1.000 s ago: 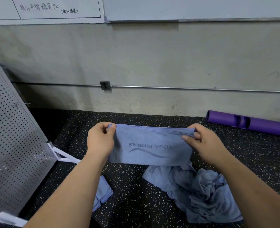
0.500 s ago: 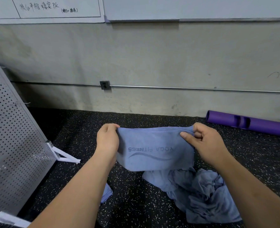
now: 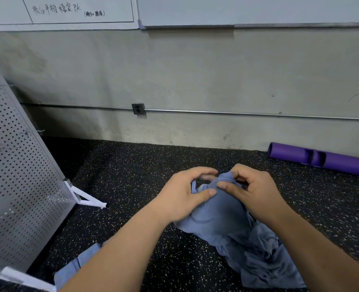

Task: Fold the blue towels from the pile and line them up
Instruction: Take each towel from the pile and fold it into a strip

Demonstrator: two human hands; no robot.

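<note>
A gym or fitness room, seen low down beside a bare wall

The floor (image 3: 132, 175) is black rubber flecked with white, the sort laid in training rooms; a purple tube (image 3: 290, 154) with cut-out grips lies on it at the foot of the wall (image 3: 195, 70); the wall is plain, grey and scuffed, with a metal pipe (image 3: 237, 112) running along it into a socket (image 3: 138, 108); above hang a whiteboard (image 3: 237, 9) and, to its left, a sheet (image 3: 79, 11) bearing handwritten characters; at the left a grey panel (image 3: 16, 175) full of small holes stands on a white foot (image 3: 85, 198); blue towels (image 3: 258, 256) lie crumpled in a heap on the floor.
</note>
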